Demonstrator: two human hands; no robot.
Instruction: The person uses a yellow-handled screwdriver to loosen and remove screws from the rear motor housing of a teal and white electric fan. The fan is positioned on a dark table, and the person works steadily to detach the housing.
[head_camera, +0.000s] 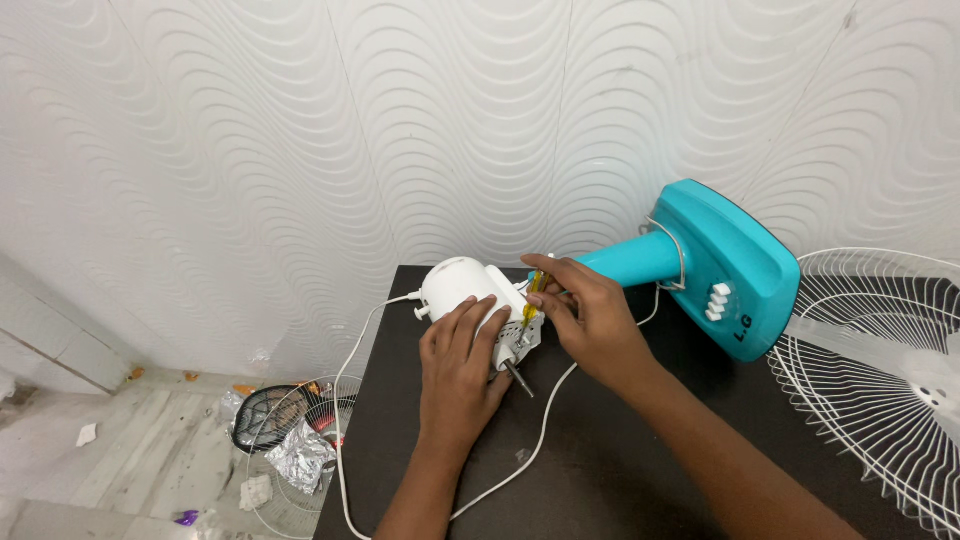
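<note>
One white fan motor housing (462, 288) lies on its side near the back left corner of the dark desk (620, 470), its single metal shaft (518, 378) pointing toward the front edge. The left hand (462, 362) lies flat on top of the housing, fingers spread and pressing down rather than closed around it. The right hand (590, 315) holds one yellow-handled screwdriver (531, 302), its grip pinched on the handle, the tip down against the front face of the housing. One teal fan base (728, 265) with a teal neck (630, 260) lies tipped over toward the back right of the desk, touching the wall, with a row of white buttons (720, 300) on it. One white cord (545, 420) trails across the desk and over its left edge. One white wire fan guard (880, 380) rests at the right edge. On the floor left of the desk lie a second wire guard (300, 450), one black racket-shaped swatter (262, 415) and a piece of crumpled foil (298, 458).
</note>
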